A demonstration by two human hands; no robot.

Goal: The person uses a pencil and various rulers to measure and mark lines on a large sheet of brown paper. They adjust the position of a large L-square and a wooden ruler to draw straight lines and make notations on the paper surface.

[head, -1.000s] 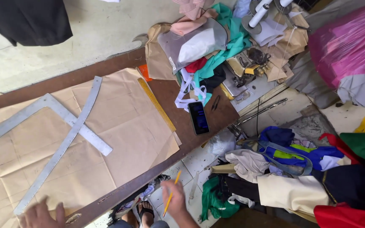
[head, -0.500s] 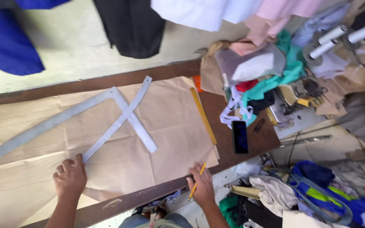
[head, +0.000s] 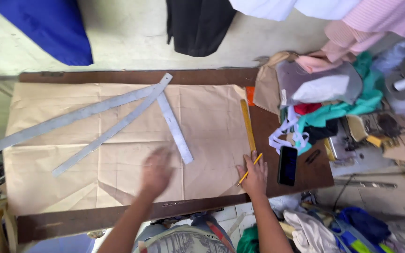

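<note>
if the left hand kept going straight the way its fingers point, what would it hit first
Probably the short steel ruler lying across the brown paper. The left hand is blurred, pointing up and away from the person, so its height above the paper is unclear.

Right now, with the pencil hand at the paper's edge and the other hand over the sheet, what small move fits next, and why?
Probably the left hand should settle flat on the brown paper to pin it. It shows blurred above the sheet, while the right hand holds a yellow pencil at the paper's right edge, beside the yellow ruler. The metal rulers lie farther left, untouched.
</note>
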